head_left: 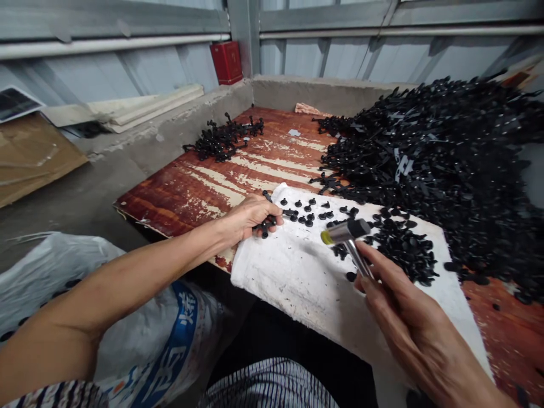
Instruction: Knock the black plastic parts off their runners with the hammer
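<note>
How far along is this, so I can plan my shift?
It looks early. Done: loose black knobs lie on the white cloth, with a mound at its right. In hand: the left hand grips a black plastic cluster, and the right hand holds a small hammer. Remaining: the big black heap and a smaller cluster on the board.

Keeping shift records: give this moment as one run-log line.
left hand: holds black plastic parts | right hand: holds soft-face hammer | below: white cloth on red-brown board

Grey corrugated metal walls stood at twelve o'clock, and a concrete floor lay at nine o'clock.
</note>
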